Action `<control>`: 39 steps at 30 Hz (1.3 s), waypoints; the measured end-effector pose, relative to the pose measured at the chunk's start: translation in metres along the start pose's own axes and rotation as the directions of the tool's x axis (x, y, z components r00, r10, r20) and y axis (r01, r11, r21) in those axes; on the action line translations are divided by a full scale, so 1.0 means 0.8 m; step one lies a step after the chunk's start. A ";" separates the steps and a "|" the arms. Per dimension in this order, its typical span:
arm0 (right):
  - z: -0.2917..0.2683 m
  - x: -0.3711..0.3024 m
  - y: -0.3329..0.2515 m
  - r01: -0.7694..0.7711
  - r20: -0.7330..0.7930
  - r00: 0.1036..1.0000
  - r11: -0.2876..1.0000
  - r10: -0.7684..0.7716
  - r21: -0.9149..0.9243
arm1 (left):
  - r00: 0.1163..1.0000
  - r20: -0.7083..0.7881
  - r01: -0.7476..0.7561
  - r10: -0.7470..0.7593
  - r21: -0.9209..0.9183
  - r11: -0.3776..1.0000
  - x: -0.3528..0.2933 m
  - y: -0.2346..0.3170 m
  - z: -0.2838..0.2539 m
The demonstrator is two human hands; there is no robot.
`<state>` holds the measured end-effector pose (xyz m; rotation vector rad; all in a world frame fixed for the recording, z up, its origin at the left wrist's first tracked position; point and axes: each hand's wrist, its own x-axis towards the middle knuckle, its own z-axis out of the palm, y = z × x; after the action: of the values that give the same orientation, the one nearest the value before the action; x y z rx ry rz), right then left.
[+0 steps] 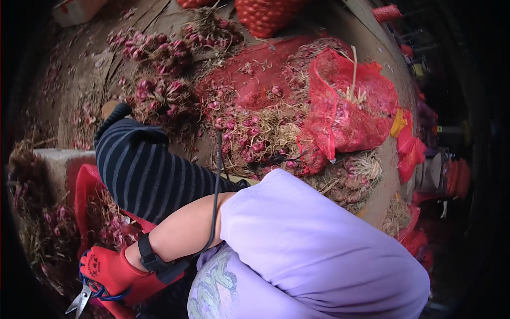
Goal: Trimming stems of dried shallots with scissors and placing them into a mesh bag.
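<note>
My right hand (109,270), in a red glove, is closed on scissors (81,299) at the lower left. Their blue handles loop round the gloved fingers, and the metal blades point down and stand a little apart. Beneath the handles, more red glove-like material (118,308) shows at the lower edge. It may belong to my left hand, but its fingers cannot be made out. Close by, shallots (119,229) with dry stalks lie in a red mesh bag (82,199). More bunched shallots (56,220) are heaped at the far left.
My striped trouser leg (151,170) stands beyond the right forearm. Shallots with dry stalks (249,133) cover the ground ahead, partly on red netting (255,64). A filled red mesh bag (350,106) sits to the right. A pale block (66,159) stands at left.
</note>
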<state>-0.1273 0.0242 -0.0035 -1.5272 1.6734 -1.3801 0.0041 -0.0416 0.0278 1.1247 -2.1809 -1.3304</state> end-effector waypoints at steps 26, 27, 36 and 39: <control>-0.002 0.020 0.040 0.039 -0.011 0.999 0.987 -0.041 -0.154 | 0.995 0.095 -0.002 -0.007 0.103 0.995 -0.019 0.029 -0.010; -0.003 0.018 0.032 0.074 -0.018 0.997 0.987 -0.077 -0.142 | 0.995 0.099 0.023 -0.028 0.043 0.999 -0.024 0.019 -0.017; 0.013 0.015 0.024 0.026 -0.181 0.983 0.985 0.005 0.169 | 0.962 0.224 -0.078 0.153 -0.308 0.948 0.008 -0.158 -0.074; 0.003 0.011 0.018 0.011 -0.179 0.983 0.979 0.026 0.203 | 0.983 0.128 -0.091 0.133 -0.290 0.953 0.008 -0.211 -0.095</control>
<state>-0.1344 0.0132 -0.0148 -1.3130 1.5814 -1.6736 0.1239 -0.1324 -0.0799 0.8056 -2.0322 -1.6548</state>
